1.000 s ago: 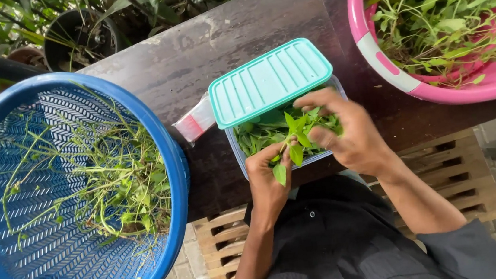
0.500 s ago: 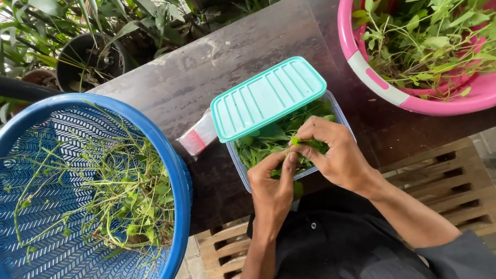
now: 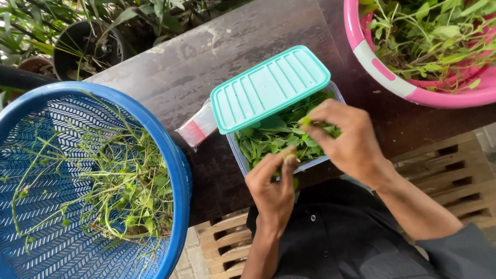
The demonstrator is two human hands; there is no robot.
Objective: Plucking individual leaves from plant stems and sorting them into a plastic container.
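Step as I read it: plucking leaves into the clear plastic tub (image 3: 244, 158) at the surface (image 3: 193, 72) edge, its ribbed teal lid (image 3: 268, 87) ajar. Left hand (image 3: 273, 182) and right hand (image 3: 348, 142) each pinch a small leafy sprig (image 3: 305, 121) over the tub. Next probably needs a gentle release; leaves are thin, limp.
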